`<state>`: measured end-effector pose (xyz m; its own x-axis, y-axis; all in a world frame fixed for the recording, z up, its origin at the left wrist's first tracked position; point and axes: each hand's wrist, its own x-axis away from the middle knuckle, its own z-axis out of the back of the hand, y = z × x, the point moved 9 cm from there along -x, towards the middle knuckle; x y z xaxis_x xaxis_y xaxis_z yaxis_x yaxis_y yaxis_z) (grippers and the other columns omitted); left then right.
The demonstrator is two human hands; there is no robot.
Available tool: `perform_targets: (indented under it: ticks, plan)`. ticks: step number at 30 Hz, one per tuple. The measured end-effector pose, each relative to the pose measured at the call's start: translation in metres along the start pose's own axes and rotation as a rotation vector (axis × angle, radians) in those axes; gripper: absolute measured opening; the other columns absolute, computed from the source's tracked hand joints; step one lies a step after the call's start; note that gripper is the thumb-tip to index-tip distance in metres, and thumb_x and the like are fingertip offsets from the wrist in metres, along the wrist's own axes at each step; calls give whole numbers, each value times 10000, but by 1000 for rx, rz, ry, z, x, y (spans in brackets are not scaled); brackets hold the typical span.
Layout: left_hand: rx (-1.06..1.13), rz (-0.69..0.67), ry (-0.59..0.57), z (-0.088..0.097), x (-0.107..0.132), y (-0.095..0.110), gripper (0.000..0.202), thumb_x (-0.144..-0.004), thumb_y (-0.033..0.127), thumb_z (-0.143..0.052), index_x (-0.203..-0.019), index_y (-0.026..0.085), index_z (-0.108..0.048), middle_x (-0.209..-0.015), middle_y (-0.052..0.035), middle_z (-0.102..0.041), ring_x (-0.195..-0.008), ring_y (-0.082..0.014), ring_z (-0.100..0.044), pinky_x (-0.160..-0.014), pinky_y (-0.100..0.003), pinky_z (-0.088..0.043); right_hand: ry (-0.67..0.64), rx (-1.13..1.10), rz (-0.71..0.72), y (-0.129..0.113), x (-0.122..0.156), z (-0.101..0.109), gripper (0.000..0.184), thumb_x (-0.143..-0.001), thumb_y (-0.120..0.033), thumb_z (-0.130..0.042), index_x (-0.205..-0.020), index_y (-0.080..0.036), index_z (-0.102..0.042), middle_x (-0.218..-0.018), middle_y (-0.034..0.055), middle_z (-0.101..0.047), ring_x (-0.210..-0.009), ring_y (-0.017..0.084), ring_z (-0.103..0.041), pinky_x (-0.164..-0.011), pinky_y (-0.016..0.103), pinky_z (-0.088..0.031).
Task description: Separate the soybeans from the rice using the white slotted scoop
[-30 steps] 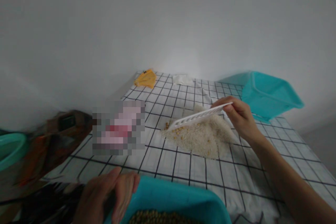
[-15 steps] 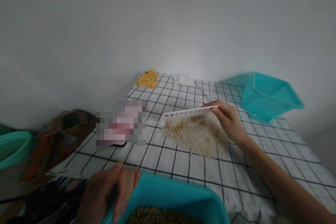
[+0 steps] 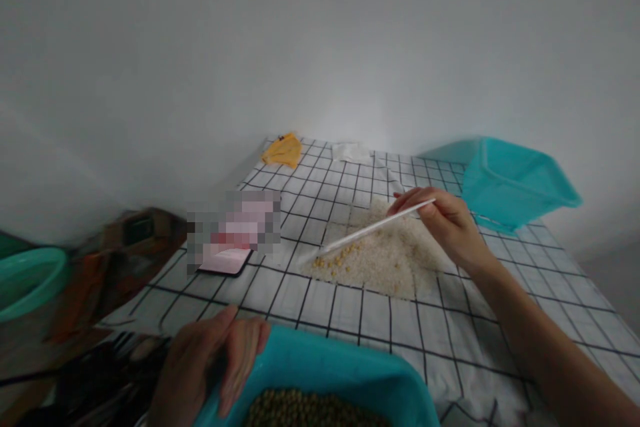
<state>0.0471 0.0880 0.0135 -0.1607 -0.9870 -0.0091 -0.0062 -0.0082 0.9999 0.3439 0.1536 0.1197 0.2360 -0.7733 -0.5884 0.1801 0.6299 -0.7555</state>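
Note:
My right hand [image 3: 453, 223] pinches a white slotted plastic panel [image 3: 373, 227] by its right end. The panel is tilted, its left end low over a pile of white rice-like grains [image 3: 387, 263]. Several yellow beans [image 3: 340, 259] lie among the grains, just below the panel's edge. My left hand [image 3: 215, 353] is wrapped over the left rim of a teal plastic bin [image 3: 340, 357] at the bottom of the view. Inside the bin sit many small brownish-green round beans [image 3: 305, 408], partly cut off by the frame.
Another teal bin [image 3: 515, 180] stands at the right rear of the table with a checked cloth [image 3: 295, 213]. A phone [image 3: 225, 263], partly blurred, lies at left. A yellow bag [image 3: 284, 150] and white tissue [image 3: 351, 152] are at the back. Left of the table are a green basin [image 3: 33, 280] and boxes [image 3: 140, 230].
The white panel's left end has dropped towards the grains, and it now shows edge-on. My right hand has shifted slightly right. My left hand stays on the bin rim.

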Motion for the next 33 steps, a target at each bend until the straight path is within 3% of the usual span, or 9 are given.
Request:
perform_targets:
  ticks: [3, 8, 14, 20, 28, 33]
  plan:
    - [149, 19, 30, 0, -1, 3, 672, -899, 613, -579, -328, 258, -562, -249, 37, -506, -243, -113, -448, -581, -307, -500, 148, 27, -16, 4, 3, 18, 297, -952, -549, -608, -891, -298, -754, -907, 36, -772, -906, 237, -710, -920, 443, -550]
    - [200, 36, 10, -4, -1, 5, 645, -883, 584, -631, -327, 260, -594, -251, 24, -517, -264, -108, -484, -592, -293, -491, 314, 152, -75, 2, 10, 34, 343, -926, -581, -627, -842, -269, -742, -809, 42, -720, -738, 221, -650, -663, 362, -506]
    - [268, 81, 3, -7, 1, 3, 617, -868, 575, -650, -333, 270, -621, -247, 18, -510, -277, -93, -457, -612, -280, -481, 380, 340, -95, -21, 10, 37, 360, -964, -520, -604, -755, -249, -717, -706, 32, -666, -614, 178, -567, -560, 322, -430]
    - [292, 83, 37, -6, 2, 2, 599, -862, 560, -664, -335, 278, -622, -242, 26, -503, -268, -100, -433, -623, -299, -479, 371, 355, -147, -15, 12, 34, 366, -981, -492, -589, -756, -235, -719, -704, 28, -679, -609, 166, -545, -559, 311, -395]
    - [268, 28, -7, -8, 1, 8, 599, -895, 551, -640, -364, 273, -638, -265, 31, -529, -278, -89, -475, -610, -260, -492, 301, 282, -151, -13, 11, 23, 352, -966, -493, -615, -776, -222, -733, -719, 24, -714, -611, 161, -598, -564, 290, -429]
    - [256, 13, -30, -7, 3, 6, 612, -938, 531, -581, -387, 271, -631, -278, 36, -534, -286, -95, -478, -610, -267, -494, 378, 252, -120, -14, 13, 33, 335, -968, -450, -627, -739, -223, -720, -664, 4, -675, -570, 142, -547, -532, 277, -397]
